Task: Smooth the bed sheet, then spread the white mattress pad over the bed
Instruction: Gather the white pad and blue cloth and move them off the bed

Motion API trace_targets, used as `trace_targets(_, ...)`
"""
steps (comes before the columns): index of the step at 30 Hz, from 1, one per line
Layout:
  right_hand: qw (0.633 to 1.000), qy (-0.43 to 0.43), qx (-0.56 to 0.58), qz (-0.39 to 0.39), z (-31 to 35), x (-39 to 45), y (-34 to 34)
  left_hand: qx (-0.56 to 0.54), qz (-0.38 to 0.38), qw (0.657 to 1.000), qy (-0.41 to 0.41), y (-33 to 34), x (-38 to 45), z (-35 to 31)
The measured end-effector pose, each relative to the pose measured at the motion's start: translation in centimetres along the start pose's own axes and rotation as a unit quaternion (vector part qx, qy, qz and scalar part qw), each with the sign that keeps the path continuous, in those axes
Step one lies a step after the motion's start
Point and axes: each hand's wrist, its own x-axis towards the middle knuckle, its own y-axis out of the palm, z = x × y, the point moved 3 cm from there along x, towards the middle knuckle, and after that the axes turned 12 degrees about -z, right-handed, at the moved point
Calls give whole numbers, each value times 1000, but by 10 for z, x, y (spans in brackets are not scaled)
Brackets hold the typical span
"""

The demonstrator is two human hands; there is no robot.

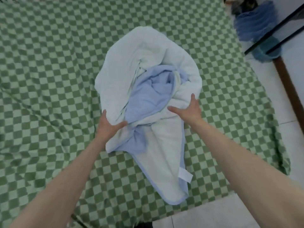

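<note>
The white mattress pad, with a pale blue underside and blue trim, lies bunched in a heap in the middle of the bed. Under it the green-and-white checked bed sheet covers the mattress, with wrinkles on the left half. My left hand grips the heap's near left fold, thumb over the fabric. My right hand rests on the heap's right side with fingers spread, holding nothing. A white tag shows on the pad's near corner.
White floor tiles run along the bed's right side and near corner. A blue mop head and a dark frame stand at the upper right, with a brown wooden strip below them.
</note>
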Motion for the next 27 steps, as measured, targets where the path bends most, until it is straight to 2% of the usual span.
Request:
trace_targets(4, 993, 113, -41, -2, 8, 95, 57, 10, -36, 998, -53, 43, 90, -3)
trace_targets(7, 982, 182, 51, 7, 3, 126, 104, -5, 8, 998, -62, 85, 117, 8)
trace_targets(8, 979, 187, 86, -6, 3, 131, 117, 29, 8, 998, -54, 98, 119, 12)
trace_targets(10, 979, 160, 119, -49, 3, 138, 135, 109, -41, 993, -31, 115, 117, 17)
trace_targets(12, 984, 116, 105, -85, 5, 138, 144, 159, -109, 980, 47, 121, 115, 17)
trace_targets(14, 988, 71, 81, -110, 5, 134, 145, 162, -129, 970, 124, 124, 114, 15)
trace_targets(17, 986, 20, 82, -143, 10, 116, 129, 41, -140, 982, 121, 116, 98, 1)
trace_targets(20, 974, -11, 133, -184, 22, 84, 99, -13, -203, 968, 144, 87, 61, -29)
trace_targets(24, 941, -42, 224, -250, 32, 24, 25, -85, -254, 929, 254, 39, -20, -90)
trace_targets(27, 918, -54, 250, -303, 22, -32, -52, -101, -258, 890, 362, 17, -100, -145)
